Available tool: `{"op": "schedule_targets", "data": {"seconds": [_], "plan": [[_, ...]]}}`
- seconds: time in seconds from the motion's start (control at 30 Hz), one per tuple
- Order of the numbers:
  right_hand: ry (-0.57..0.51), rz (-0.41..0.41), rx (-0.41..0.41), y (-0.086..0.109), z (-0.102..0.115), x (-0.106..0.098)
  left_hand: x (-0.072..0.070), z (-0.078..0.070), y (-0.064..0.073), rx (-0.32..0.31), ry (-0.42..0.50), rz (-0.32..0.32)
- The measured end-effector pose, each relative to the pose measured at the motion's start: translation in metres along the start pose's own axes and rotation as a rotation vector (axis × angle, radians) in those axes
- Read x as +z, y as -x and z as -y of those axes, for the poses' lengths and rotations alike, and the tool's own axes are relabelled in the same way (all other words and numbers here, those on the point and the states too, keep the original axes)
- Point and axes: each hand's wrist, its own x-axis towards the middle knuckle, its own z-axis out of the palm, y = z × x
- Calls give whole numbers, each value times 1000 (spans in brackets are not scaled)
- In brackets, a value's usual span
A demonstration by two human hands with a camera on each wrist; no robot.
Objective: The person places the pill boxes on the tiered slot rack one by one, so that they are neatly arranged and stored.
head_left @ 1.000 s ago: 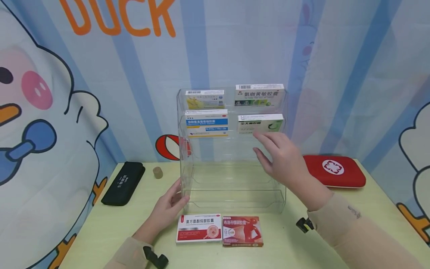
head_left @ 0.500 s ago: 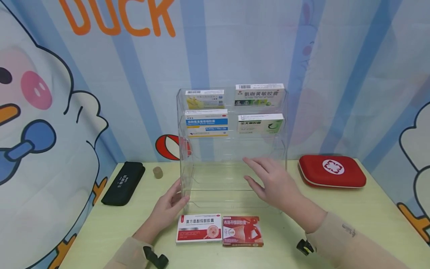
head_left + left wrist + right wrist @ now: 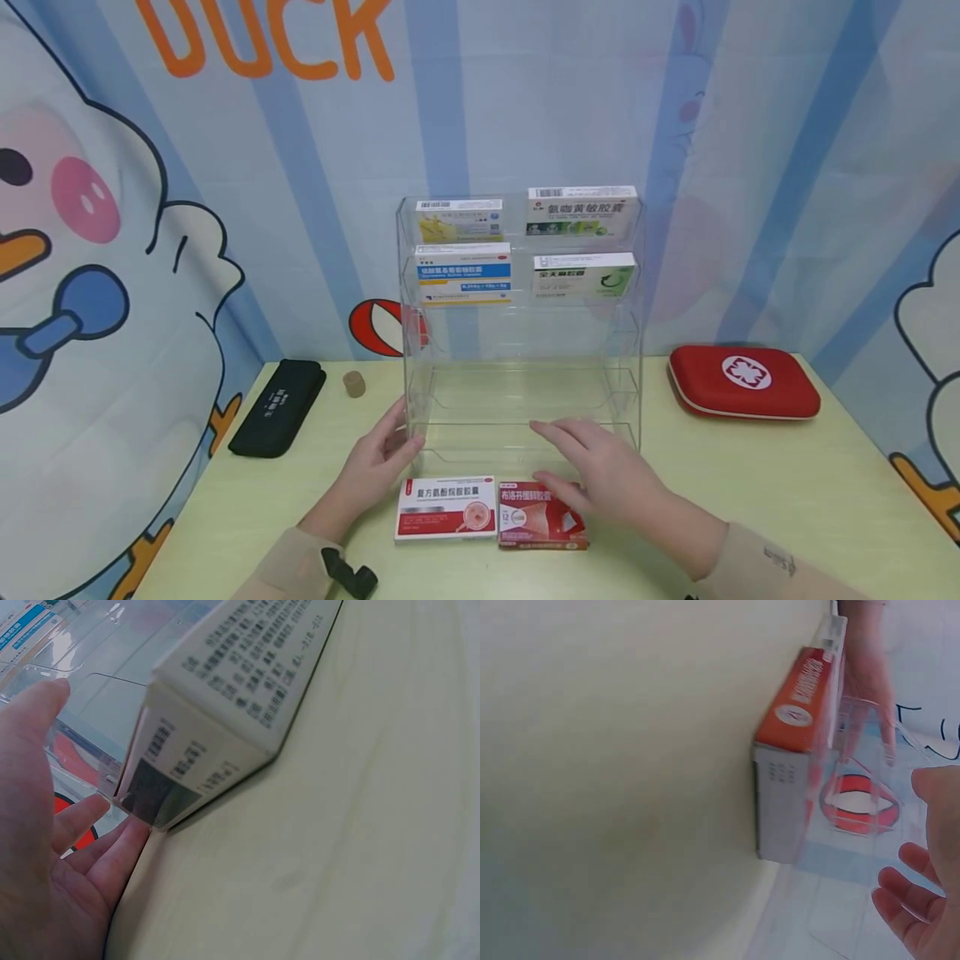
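A clear tiered display rack (image 3: 480, 425) stands on the table. My left hand (image 3: 375, 458) holds its lower left side, thumb at the front and fingers behind the side panel. Two medicine boxes lie in front: a white-and-red one (image 3: 442, 508), with its printed side (image 3: 240, 667) showing in the left wrist view, and a red one (image 3: 528, 518). Over the red box's upper right corner is my right hand (image 3: 611, 475), thumb and fingers spread apart with nothing between them. The right wrist view shows those fingers beside the red box (image 3: 784, 780).
The rack's upper tiers carry a yellow-and-white box (image 3: 459, 222), a grey-and-green box (image 3: 581, 212), a blue-and-white box (image 3: 463, 275) and a white-and-green box (image 3: 583, 277). Left lie a black case (image 3: 277, 408) and a small cork (image 3: 354, 384); right, a red zip case (image 3: 742, 382).
My right hand has come down from the white-and-green box in the second tier to the red box on the table. The left hand stays at the rack's side.
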Motion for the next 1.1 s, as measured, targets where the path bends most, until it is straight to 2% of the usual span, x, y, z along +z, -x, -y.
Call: {"op": "schedule_targets", "data": {"seconds": [0.23, 0.47, 0.67, 0.9, 1.1], "plan": [[-6, 180, 112, 17, 10, 6, 0, -2, 1, -4, 6, 3], [-5, 240, 171, 28, 8, 12, 0, -3, 0, -3, 12, 6], [-3, 251, 171, 34, 10, 12, -1, -2, 0, 1, 15, 6], [-51, 384, 263, 37, 13, 9, -1, -2, 0, 0, 21, 11], [-80, 439, 326, 41, 15, 5, -1, -2, 0, -3, 22, 10]]}}
